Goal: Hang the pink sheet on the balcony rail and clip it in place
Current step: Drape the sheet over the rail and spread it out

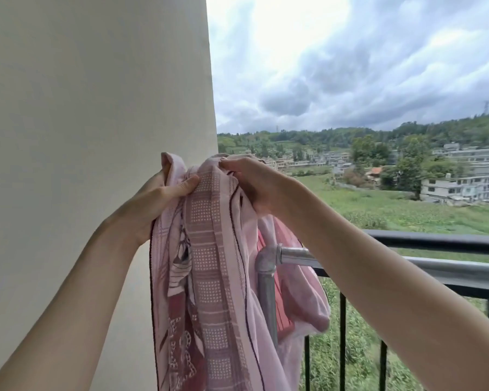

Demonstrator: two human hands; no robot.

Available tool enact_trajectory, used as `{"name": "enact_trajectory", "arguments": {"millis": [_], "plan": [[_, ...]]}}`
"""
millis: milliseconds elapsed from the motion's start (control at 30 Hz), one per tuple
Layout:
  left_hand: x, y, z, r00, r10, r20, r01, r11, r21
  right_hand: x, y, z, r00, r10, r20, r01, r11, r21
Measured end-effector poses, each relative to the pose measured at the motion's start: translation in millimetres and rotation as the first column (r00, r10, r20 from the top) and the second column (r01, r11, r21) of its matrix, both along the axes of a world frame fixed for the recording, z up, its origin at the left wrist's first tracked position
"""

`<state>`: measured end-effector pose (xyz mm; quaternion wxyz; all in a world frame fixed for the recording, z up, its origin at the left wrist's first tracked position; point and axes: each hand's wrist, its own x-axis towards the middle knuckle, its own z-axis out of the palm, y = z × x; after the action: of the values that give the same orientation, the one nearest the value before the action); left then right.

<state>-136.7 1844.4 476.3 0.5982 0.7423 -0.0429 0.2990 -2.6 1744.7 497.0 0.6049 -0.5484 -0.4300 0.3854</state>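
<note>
While the pink sheet (209, 249) hangs bunched up in the air, the left hand (158, 198) grips its top at 9 o'clock and the right hand (251, 182) pinches it at 3 o'clock, above the balcony rail (435, 270).

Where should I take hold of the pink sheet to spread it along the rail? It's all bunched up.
Grip the pink sheet along its top edge, from above, where both hands (left, right) already gather it. It hangs in long vertical folds, so sliding the hands apart rightward should open it over the metal rail.
</note>
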Motion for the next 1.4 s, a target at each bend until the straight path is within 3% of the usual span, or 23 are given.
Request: {"name": "enact_trajectory", "arguments": {"millis": [167,300,500,667,1000,1167,1233,1400], "plan": [[-5,-5,-14,0.997,-0.069,-0.045,0.068,0.997,-0.021,-12,-13,-17,0.991,-0.133,0.007,0.133,0.99,-0.034],[17,-38,-20,0.986,-0.136,-0.092,0.138,0.99,0.016,4,-57,-28,0.962,-0.274,-0.005,0.274,0.962,0.009],[55,-98,-15,0.957,-0.253,-0.14,0.261,0.965,0.041,24,-140,-23,0.891,-0.454,0.002,0.454,0.889,-0.057],[81,-157,-5,0.929,-0.352,-0.115,0.355,0.935,0.001,36,-212,-13,0.831,-0.556,-0.004,0.556,0.831,-0.005],[104,-272,14,0.873,-0.481,0.077,0.486,0.872,-0.065,33,-332,14,0.744,-0.668,0.007,0.659,0.736,0.156],[108,-288,-27,0.888,-0.402,-0.224,0.415,0.91,0.013,43,-351,-40,0.726,-0.68,0.107,0.688,0.718,-0.105],[107,-288,-47,0.887,-0.372,-0.274,0.384,0.923,-0.011,48,-352,-64,0.754,-0.646,0.118,0.656,0.733,-0.177],[101,-283,-51,0.943,-0.262,-0.205,0.248,0.964,-0.091,51,-353,-69,0.677,-0.697,0.237,0.715,0.699,0.013]]}}
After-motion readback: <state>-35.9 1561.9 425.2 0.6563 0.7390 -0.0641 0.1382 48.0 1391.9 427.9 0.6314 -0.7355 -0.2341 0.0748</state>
